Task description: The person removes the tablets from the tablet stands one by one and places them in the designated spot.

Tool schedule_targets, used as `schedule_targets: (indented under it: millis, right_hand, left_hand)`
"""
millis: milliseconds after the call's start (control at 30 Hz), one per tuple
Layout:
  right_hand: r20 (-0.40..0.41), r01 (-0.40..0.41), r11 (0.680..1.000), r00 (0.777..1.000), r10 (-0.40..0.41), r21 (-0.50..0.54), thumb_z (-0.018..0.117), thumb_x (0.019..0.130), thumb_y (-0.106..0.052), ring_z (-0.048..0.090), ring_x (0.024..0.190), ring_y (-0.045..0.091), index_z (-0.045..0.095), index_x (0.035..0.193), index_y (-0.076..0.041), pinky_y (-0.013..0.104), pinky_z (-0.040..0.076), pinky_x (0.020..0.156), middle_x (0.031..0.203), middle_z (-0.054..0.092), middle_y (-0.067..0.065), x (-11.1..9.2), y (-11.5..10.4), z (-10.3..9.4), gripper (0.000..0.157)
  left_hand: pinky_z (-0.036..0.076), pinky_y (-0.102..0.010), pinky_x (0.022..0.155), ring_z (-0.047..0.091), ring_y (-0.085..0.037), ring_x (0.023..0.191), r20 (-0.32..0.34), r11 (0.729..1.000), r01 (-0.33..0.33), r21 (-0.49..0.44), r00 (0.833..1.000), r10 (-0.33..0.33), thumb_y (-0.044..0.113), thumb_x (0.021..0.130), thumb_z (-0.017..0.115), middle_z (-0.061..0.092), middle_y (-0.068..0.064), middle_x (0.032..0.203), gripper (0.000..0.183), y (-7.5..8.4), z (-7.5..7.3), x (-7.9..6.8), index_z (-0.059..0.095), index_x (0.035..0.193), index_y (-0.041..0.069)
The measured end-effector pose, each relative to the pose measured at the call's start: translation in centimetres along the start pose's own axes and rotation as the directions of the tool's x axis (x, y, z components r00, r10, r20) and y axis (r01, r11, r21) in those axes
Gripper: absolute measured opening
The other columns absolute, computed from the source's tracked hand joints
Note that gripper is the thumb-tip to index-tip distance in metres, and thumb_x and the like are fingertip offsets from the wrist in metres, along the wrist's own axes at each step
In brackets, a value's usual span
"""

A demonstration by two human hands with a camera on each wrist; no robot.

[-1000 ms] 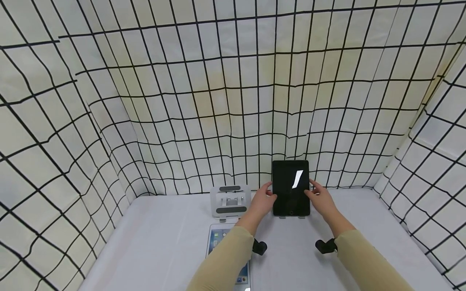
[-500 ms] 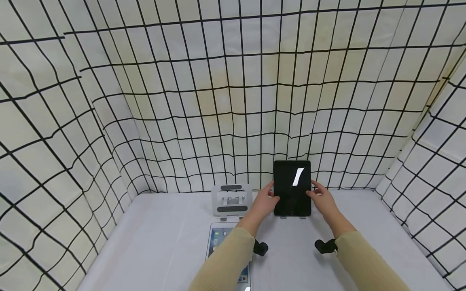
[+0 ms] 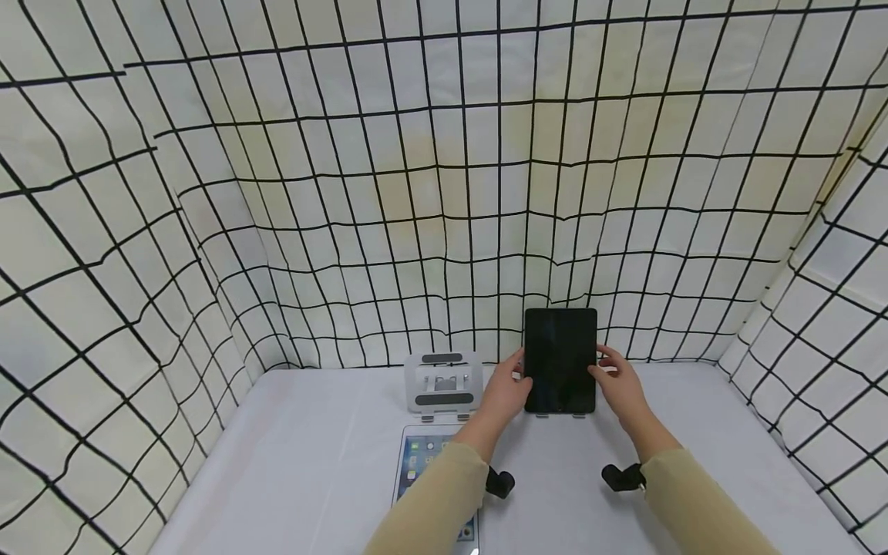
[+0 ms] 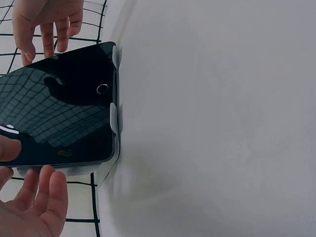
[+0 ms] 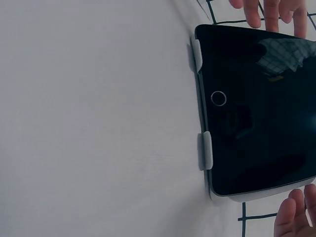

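Black tablet point(image 3: 560, 359) is pinched by left hand point(image 3: 506, 390) and right hand point(image 3: 620, 387); with glare gone from head view, retilting is inferred.

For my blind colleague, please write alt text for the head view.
A person's left hand and right hand hold a black tablet propped on a stand. To its left, another stand and a white tablet partly hidden by a sleeve.

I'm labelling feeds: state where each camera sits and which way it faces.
Head: head-worn, facing forward and down at the dark tablet; left hand, right hand, sleeves show.
Left wrist: worn there, facing the tablet's lower part; both hands show.
Right wrist: worn there, facing the same part; both hands' fingers show.
Both wrist views share the home button.
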State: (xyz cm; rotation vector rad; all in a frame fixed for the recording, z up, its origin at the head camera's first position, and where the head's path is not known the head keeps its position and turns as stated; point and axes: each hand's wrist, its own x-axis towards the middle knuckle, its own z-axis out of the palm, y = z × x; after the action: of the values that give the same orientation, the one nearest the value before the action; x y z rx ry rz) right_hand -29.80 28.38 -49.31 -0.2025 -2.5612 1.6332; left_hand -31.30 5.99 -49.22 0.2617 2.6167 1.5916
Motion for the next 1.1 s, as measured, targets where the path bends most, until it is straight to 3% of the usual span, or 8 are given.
schedule_targets:
  millis: [233, 467, 700, 900, 1100]
  right_hand:
    - [-0.011, 0.043, 0.999, 0.999, -0.043, 0.007, 0.051, 0.103, -0.02, 0.042, 0.127, 0.037, 0.03, 0.155, -0.012, 0.05, 0.043, 0.096, 0.142, 0.043, 0.021, -0.3, 0.7, 0.2, 0.056]
    - [0.021, 0.085, 0.996, 0.996, -0.085, -0.03, 0.051, 0.102, -0.011, 0.047, 0.126, 0.039, 0.029, 0.155, -0.011, 0.045, 0.048, 0.089, 0.141, 0.047, 0.023, -0.1, 1.6, 0.2, 0.058]
    - [0.044, 0.151, 0.987, 0.988, -0.149, -0.061, 0.051, 0.101, -0.006, 0.05, 0.124, 0.039, 0.026, 0.158, -0.016, 0.039, 0.05, 0.085, 0.139, 0.048, 0.023, 0.0, 2.0, -0.2, 0.063]
    - [0.045, 0.229, 0.968, 0.973, -0.226, -0.103, 0.053, 0.099, 0.0, 0.054, 0.119, 0.039, 0.019, 0.16, -0.022, 0.05, 0.049, 0.095, 0.137, 0.05, 0.023, 0.5, 2.3, -0.7, 0.074]
    - [0.068, 0.277, 0.951, 0.961, -0.269, -0.141, 0.057, 0.096, 0.003, 0.057, 0.115, 0.039, 0.013, 0.161, -0.023, 0.052, 0.05, 0.093, 0.135, 0.049, 0.026, 0.8, 2.4, -1.1, 0.082]
  left_hand:
    - [0.051, -0.026, 0.071, 0.059, -0.01, 0.094, -0.054, 0.999, -0.041, -0.005, 0.998, 0.041, 0.006, 0.096, 0.06, 0.062, -0.002, 0.123, 0.058, -0.5, 0.1, 0.0, 0.046, 0.149, 0.025]
    - [0.047, -0.024, 0.066, 0.056, -0.007, 0.084, -0.055, 0.978, -0.091, 0.187, 0.993, 0.103, -0.001, 0.094, 0.059, 0.062, -0.001, 0.124, 0.077, -0.9, 0.0, 0.3, 0.031, 0.156, 0.036]
    - [0.047, -0.025, 0.064, 0.056, -0.007, 0.081, -0.059, 0.965, -0.125, 0.232, 0.988, 0.142, -0.001, 0.094, 0.058, 0.061, 0.001, 0.119, 0.08, -0.9, -0.1, 0.7, 0.027, 0.157, 0.037]
    - [0.047, -0.025, 0.062, 0.055, -0.008, 0.083, -0.031, 0.964, -0.129, 0.23, 0.99, 0.14, -0.002, 0.092, 0.062, 0.058, 0.003, 0.118, 0.092, -0.8, -0.1, 1.1, 0.017, 0.156, 0.047]
    - [0.047, -0.025, 0.061, 0.055, -0.009, 0.082, -0.014, 0.95, -0.153, 0.273, 0.986, 0.163, -0.001, 0.093, 0.064, 0.058, 0.002, 0.12, 0.093, -0.8, 0.0, 1.5, 0.013, 0.158, 0.043]
